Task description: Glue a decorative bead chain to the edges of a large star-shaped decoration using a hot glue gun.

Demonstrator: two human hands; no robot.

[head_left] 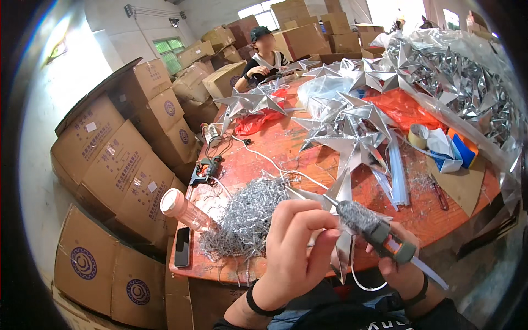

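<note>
Low in the middle of the frame, the left hand (297,247) is curled around a silver foil star (336,220), fingers folded over its near points, so that the star sits partly behind and just right of the knuckles; its long upper point rises toward the centre of the frame and a lower point hangs down past the table (286,151) edge. Just right of it, the right hand (404,264) is closed on a glue gun (374,228) crusted with silver flecks; the nozzle slants up-left and touches the star near its middle. Left of the left hand lies a heap of silver shreds (247,217); a pink bottle (184,209) and a dark phone (182,247) sit at the lower left of the table; finished stars (352,132) are piled at centre right.
</note>
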